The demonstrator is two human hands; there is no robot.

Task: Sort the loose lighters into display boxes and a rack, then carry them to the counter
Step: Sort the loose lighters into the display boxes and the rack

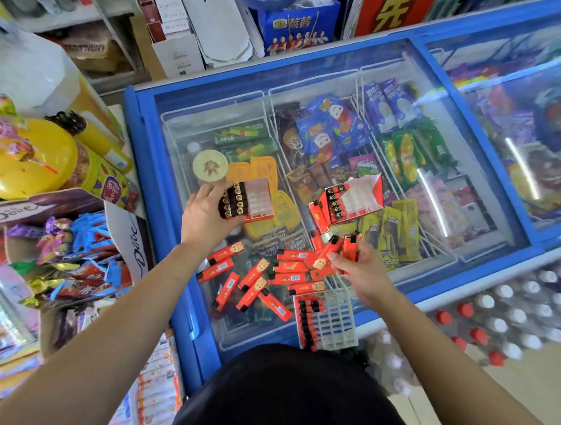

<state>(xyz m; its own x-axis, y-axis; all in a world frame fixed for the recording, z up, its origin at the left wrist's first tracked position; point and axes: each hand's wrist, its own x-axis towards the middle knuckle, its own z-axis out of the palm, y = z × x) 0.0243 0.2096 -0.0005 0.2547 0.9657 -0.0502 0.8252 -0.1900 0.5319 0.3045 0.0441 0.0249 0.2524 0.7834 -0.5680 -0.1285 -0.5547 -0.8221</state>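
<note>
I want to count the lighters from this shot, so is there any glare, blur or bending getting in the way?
Head view: white light streaks glare on the freezer glass, right of the loose lighters, which look fairly sharp; head view: the wide-angle lens bows the blue frame; head view: the bottle caps at the right edge are soft.

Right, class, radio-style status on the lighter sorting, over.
Left hand holds part-filled box. Right hand grips several lighters. Many loose lighters on freezer lid. Nothing in the way.
</note>
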